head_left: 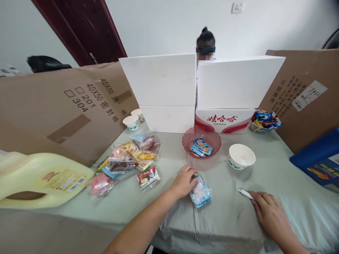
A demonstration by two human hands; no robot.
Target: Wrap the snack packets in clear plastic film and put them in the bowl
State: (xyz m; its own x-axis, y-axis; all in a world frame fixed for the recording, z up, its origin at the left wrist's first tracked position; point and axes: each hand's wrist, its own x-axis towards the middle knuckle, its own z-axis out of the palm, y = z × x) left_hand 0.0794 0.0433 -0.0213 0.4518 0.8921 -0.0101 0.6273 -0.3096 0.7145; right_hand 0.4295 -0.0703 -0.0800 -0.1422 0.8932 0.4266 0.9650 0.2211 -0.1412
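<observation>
The pink dish (186,140) is holding small blue packets (201,145); just right of it the white paper bowl (241,156) is sitting with nothing visible inside, and two more cups (131,122) are standing well left of the dish against the cardboard. Nearer than the dish, the left hand (183,181) is resting its fingers on a clear blue-edged packet (200,192), not gripping it, while the right hand (270,211), loosely open, is touching a small silver tool (245,193). A heap of snack packets (127,160) is lying left of the dish, and white boxes (161,91) are walling off the space behind it.
</observation>
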